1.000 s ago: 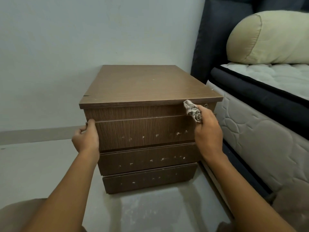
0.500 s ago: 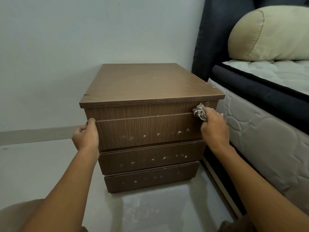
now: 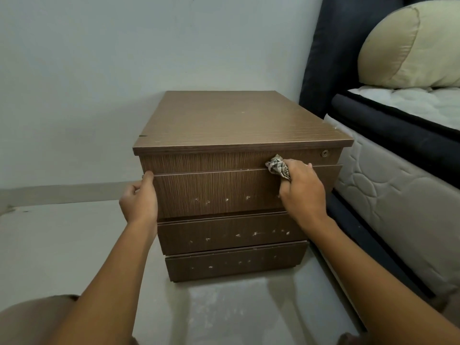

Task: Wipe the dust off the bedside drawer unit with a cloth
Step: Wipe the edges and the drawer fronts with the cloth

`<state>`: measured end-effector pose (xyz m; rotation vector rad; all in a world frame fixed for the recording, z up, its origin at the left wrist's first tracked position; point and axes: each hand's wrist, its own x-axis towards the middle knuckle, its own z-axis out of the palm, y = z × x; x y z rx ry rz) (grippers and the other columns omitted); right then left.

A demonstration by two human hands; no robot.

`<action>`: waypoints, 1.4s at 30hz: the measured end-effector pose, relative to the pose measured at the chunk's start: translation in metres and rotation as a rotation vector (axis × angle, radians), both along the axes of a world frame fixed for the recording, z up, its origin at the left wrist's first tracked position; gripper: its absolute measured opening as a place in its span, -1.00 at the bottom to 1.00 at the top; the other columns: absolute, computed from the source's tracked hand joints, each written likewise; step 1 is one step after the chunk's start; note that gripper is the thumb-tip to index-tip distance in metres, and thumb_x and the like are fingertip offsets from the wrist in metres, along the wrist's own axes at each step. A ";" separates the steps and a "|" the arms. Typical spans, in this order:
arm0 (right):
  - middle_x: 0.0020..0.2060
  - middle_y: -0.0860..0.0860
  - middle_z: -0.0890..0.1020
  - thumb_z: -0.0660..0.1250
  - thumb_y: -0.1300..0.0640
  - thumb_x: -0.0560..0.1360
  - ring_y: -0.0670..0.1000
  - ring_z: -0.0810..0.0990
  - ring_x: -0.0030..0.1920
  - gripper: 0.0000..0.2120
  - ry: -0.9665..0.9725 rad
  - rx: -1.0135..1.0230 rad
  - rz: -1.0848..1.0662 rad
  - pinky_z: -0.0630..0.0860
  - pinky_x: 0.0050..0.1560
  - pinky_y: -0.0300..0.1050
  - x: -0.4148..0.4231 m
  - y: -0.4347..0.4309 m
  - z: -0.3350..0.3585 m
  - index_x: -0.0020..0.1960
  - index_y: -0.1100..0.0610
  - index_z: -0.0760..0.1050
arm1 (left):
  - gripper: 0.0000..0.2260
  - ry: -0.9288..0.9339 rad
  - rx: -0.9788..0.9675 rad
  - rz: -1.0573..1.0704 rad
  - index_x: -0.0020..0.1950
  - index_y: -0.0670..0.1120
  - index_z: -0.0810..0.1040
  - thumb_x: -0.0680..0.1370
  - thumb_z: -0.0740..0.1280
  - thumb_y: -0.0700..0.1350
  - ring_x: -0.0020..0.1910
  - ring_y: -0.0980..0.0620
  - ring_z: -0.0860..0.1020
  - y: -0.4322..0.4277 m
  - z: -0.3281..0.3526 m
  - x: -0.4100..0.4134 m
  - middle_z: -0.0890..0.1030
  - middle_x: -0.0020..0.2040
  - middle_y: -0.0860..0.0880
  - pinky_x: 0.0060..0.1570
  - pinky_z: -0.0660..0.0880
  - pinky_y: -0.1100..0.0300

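Observation:
A brown wooden bedside drawer unit (image 3: 231, 125) with three drawers stands on the floor against the wall. My right hand (image 3: 302, 189) grips a crumpled patterned cloth (image 3: 277, 166) and presses it on the top edge of the top drawer front, a little right of centre. My left hand (image 3: 139, 200) holds the left edge of the same drawer, thumb on its top corner. A small round lock (image 3: 324, 153) shows at the upper right of the front. White specks dot all three drawer fronts.
A bed with a quilted mattress (image 3: 398, 195) and a dark headboard (image 3: 343, 51) stands close to the unit's right side. A cream pillow (image 3: 410, 46) lies on the bed. Pale floor (image 3: 62, 245) spreads to the left and in front. My knee (image 3: 29, 319) shows at bottom left.
My right hand has slid the cloth leftward along the top drawer's upper edge, uncovering the lock. My left hand stays on the drawer's left edge.

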<state>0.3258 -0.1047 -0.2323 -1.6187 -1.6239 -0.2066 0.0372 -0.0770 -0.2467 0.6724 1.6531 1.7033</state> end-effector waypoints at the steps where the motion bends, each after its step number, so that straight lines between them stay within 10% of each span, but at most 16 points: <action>1: 0.04 -0.01 0.61 0.20 0.25 0.49 -0.01 0.52 0.11 -0.69 -0.006 0.008 0.012 0.20 0.46 0.03 -0.008 0.000 0.000 0.20 0.09 0.51 | -0.72 -0.006 0.000 -0.008 -0.18 -0.06 0.52 0.52 0.30 0.15 -0.29 0.12 0.45 -0.001 0.000 0.000 0.50 -0.27 0.03 -0.33 0.35 0.26; 9: 0.02 -0.03 0.61 0.26 0.22 0.47 -0.05 0.48 0.01 -0.69 -0.052 0.049 0.114 0.38 0.03 -0.21 -0.085 0.007 -0.002 0.21 0.09 0.51 | -0.77 -0.095 0.020 -0.036 -0.24 0.01 0.48 0.58 0.17 0.01 -0.21 0.09 0.50 -0.006 -0.005 -0.007 0.54 -0.22 0.03 -0.22 0.42 0.19; 20: 0.09 -0.02 0.61 0.26 0.17 0.50 -0.01 0.50 0.06 -0.67 -0.033 0.020 0.325 0.48 -0.01 -0.14 -0.205 0.013 0.001 0.27 0.09 0.50 | -0.57 -0.134 -0.002 -0.412 0.05 0.04 0.61 0.63 -0.07 0.01 0.22 -0.01 0.50 -0.019 -0.003 -0.047 0.63 0.13 0.00 0.36 0.29 -0.13; 30: 0.15 -0.11 0.58 0.23 0.14 0.51 -0.04 0.50 0.14 -0.62 0.085 -0.236 0.786 0.46 0.05 -0.04 -0.229 0.011 0.028 0.31 -0.09 0.43 | -0.56 -0.306 0.016 -0.480 0.18 -0.07 0.59 0.61 -0.06 -0.04 0.21 -0.03 0.53 -0.020 -0.008 -0.059 0.63 0.19 -0.10 0.33 0.33 -0.17; 36: 0.12 -0.06 0.60 0.22 0.27 0.48 -0.09 0.49 0.09 -0.59 0.126 0.176 0.316 0.47 0.00 -0.16 -0.176 -0.003 0.004 0.30 0.04 0.46 | -0.47 -0.245 0.002 -0.533 0.13 0.06 0.62 0.65 -0.17 0.03 0.29 0.04 0.44 -0.021 -0.014 -0.056 0.58 0.24 0.04 0.45 0.15 -0.11; 42: 0.26 0.04 0.58 0.32 0.36 0.42 0.07 0.49 0.29 -0.49 -0.063 0.070 0.268 0.36 0.36 0.03 -0.178 0.005 -0.011 0.35 0.12 0.48 | -0.49 -0.212 -0.002 -0.527 0.11 0.08 0.61 0.64 -0.16 0.00 0.28 0.04 0.45 -0.020 -0.015 -0.055 0.58 0.19 0.06 0.43 0.19 -0.10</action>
